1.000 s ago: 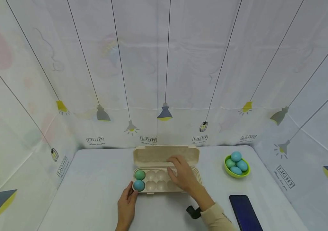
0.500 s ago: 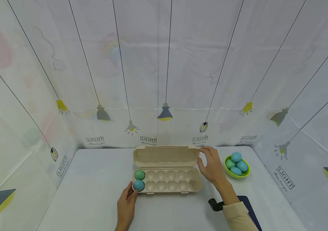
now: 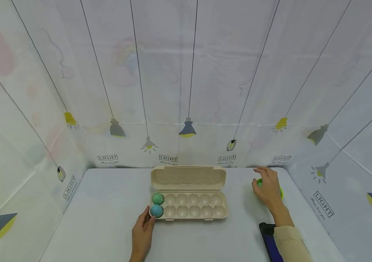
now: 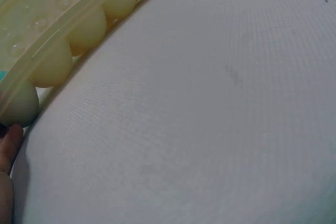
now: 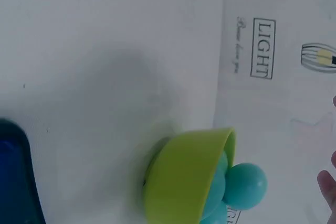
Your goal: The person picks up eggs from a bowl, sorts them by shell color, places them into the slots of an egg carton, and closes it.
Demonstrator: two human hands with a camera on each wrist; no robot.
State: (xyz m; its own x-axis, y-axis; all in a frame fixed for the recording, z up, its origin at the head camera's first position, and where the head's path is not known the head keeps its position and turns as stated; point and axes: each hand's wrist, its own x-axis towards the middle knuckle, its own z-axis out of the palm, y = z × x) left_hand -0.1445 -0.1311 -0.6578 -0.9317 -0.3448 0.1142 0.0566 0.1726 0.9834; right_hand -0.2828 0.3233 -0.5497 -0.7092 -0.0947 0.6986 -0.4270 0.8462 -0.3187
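Note:
A beige egg carton [image 3: 188,219] lies on the table with its lid [image 3: 188,178] raised at the back. A green egg [image 3: 157,198] and a blue egg [image 3: 156,210] fill its leftmost pair of cups. My left hand [image 3: 142,233] grips the carton's front left corner between thumb and fingers; in the left wrist view only a fingertip [image 4: 10,145] shows there. Over the lime bowl [image 5: 178,177], my right hand [image 3: 267,187] hovers with fingers spread and slightly bent, holding nothing. A turquoise egg [image 5: 245,186] tops the others in that bowl, with the right fingertips [image 5: 326,184] apart from it.
A dark phone [image 3: 272,249] lies at the front right, partly under the right forearm. Behind the white table hangs a pale cloth [image 3: 186,80] printed with lamps, and similar cloth stands at both sides.
My right hand has moved right, from above the carton past its right end to above the bowl. My left hand has stayed at the carton's corner.

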